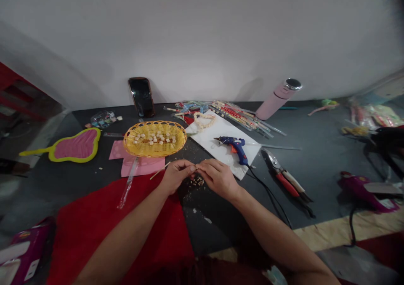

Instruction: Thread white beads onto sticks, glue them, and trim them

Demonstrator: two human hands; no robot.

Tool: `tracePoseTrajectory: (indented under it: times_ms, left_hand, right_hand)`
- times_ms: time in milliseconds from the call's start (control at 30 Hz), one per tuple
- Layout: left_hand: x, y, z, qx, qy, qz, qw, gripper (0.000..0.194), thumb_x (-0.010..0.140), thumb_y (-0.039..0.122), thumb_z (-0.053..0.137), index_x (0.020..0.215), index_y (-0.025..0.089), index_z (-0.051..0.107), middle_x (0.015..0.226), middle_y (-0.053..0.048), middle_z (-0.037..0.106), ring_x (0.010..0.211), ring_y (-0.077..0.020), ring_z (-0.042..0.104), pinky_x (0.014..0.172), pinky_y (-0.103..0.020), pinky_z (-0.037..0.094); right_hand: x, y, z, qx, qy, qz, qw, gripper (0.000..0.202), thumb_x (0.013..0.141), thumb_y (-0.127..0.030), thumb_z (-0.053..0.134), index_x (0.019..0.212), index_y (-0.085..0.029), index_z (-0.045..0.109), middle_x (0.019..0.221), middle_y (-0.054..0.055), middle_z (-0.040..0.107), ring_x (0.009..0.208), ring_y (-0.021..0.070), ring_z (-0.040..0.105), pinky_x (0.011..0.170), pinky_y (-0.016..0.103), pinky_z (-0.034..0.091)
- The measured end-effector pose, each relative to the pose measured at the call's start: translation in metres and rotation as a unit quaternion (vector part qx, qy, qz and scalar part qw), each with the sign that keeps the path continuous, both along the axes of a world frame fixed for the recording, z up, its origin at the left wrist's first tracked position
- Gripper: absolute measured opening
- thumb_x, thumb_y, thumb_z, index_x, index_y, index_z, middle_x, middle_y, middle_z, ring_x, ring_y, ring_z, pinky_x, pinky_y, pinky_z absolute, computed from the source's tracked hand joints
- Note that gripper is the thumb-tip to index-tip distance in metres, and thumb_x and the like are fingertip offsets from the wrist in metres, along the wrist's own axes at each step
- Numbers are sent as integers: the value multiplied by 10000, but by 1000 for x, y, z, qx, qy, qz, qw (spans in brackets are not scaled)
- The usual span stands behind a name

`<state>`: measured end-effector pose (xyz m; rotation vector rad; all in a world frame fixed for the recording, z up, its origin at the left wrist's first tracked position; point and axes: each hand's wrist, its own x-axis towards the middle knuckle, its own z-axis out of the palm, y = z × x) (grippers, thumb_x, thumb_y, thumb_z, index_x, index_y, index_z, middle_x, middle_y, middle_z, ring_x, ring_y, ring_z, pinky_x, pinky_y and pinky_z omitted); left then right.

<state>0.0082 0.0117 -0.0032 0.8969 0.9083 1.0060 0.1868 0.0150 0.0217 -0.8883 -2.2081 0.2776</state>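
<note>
My left hand point(179, 174) and my right hand point(218, 176) meet over the dark table, fingertips pinched together. Between them is a small pale piece point(197, 167), too small to make out and mostly covered by the fingers. Right below the fingertips lies a little pile of short cut bits point(197, 181). A thin pale stick point(160, 171) slants beside my left hand; whether it touches the hand I cannot tell. Beyond the hands stands a yellow woven basket point(154, 150) with several small whitish pieces inside. A blue glue gun point(235, 146) rests on white paper point(210, 142).
Red-handled cutters point(288, 179) and the glue gun's black cord point(268, 192) lie at the right. Behind are a pink bottle point(277, 99), wrapped sticks point(236, 114) and a leaning phone point(141, 97). Red cloth point(94, 217), pink paper point(142, 166) and a yellow-rimmed pink shape point(75, 146) occupy the left.
</note>
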Motion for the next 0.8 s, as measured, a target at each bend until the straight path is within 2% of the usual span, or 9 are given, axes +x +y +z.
tracePoseTrajectory:
  times_ms: [167, 333, 800]
  left_hand:
    - [0, 0, 1, -1, 4, 6, 1000, 194, 704, 328, 708, 737, 140, 673, 577, 12, 607, 535, -84, 522, 556, -207, 397]
    - [1, 0, 0, 3, 8, 7, 1000, 195, 699, 327, 712, 742, 142, 667, 590, 10, 613, 544, -88, 528, 562, -211, 409]
    - [0, -1, 1, 14, 21, 9, 1000, 199, 702, 327, 707, 743, 135, 672, 579, 4, 602, 540, -89, 516, 565, -217, 402]
  right_hand:
    - [-2, 0, 0, -27, 46, -11, 999, 160, 857, -185, 562, 1005, -177, 620, 910, 75, 672, 850, 158, 631, 767, 287, 546]
    - [-2, -1, 1, -38, 43, 0, 998, 152, 869, -176, 538, 989, -190, 630, 891, 67, 676, 834, 158, 634, 764, 294, 546]
    - [-2, -1, -2, -15, 38, 2, 999, 156, 878, -161, 521, 977, -188, 638, 877, 66, 681, 824, 156, 634, 759, 295, 542]
